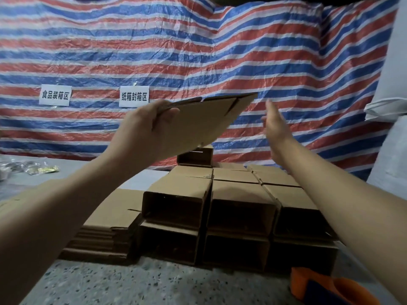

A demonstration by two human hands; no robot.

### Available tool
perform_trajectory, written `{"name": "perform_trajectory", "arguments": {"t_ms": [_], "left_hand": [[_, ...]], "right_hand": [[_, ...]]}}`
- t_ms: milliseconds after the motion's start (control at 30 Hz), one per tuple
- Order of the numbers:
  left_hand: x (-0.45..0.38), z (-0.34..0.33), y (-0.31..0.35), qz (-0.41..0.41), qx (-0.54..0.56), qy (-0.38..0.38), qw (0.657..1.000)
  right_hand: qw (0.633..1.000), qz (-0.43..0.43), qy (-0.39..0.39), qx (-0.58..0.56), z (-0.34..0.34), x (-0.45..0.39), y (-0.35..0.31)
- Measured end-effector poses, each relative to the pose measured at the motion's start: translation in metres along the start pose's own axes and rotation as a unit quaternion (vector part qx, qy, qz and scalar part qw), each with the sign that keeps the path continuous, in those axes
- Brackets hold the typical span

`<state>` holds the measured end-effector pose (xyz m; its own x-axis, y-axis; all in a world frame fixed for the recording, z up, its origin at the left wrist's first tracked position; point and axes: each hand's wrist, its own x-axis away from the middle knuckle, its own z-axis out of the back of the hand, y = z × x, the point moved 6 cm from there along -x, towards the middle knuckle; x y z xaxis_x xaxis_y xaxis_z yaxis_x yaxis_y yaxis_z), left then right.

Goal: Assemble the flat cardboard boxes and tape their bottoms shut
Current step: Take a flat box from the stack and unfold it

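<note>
the left hand [147, 122] is raised in front of the striped tarpaulin [198, 51], its fingers [169, 113] curled round the near edge of a flat cardboard box [204, 122], thumb on the underside, so the blank is held in the air, tilted with its far corner up, well above the stock below. the right hand [275, 126] is beside the blank's free edge but apart from it, fingers straight and holding nothing; it looks placed to take that edge so the two hands can push the blank open into a tube. below, assembled boxes [240, 208] lie stacked on their sides in rows with open ends toward the camera, probably kept that way so finished work stays out of the way. a pile of flat blanks [105, 234] sits just left of them on the speckled surface [154, 282], handy for the left hand. an orange tape dispenser [326, 287] waits at the lower right, near the right arm, untouched.
</note>
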<state>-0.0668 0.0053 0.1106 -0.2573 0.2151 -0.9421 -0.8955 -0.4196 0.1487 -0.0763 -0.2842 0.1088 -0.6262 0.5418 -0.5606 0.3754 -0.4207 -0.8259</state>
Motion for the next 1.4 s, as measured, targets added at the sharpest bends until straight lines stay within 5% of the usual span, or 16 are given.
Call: {"name": "perform_trajectory", "arguments": {"t_ms": [267,400,500,867,1100,1233,1400], "left_hand": [[-0.001,-0.042,0.005,0.090,0.214,-0.117,0.966],[0.012,-0.070,-0.012,0.287,0.417,-0.177,0.844],[0.024,-0.083,-0.013,0.340,0.490,-0.164,0.786],[0.148,-0.123,-0.045,0.507,0.359,-0.168,0.765],[0.184,-0.128,-0.059,0.519,0.341,-0.214,0.754],[0.170,-0.122,-0.053,0.440,0.353,-0.301,0.769],[0.172,-0.125,-0.041,0.451,0.397,-0.316,0.734]], "right_hand": [[0.996,0.020,0.073,-0.045,0.059,0.019,-0.004],[0.988,-0.027,0.146,-0.047,0.070,0.033,0.006],[0.982,-0.097,0.156,-0.053,0.071,0.052,0.024],[0.961,-0.262,0.093,-0.013,0.065,0.153,0.138],[0.966,-0.249,0.068,-0.023,0.061,0.177,0.159],[0.962,-0.257,0.086,-0.019,0.063,0.178,0.161],[0.958,-0.269,0.083,-0.059,0.052,0.188,0.165]]}}
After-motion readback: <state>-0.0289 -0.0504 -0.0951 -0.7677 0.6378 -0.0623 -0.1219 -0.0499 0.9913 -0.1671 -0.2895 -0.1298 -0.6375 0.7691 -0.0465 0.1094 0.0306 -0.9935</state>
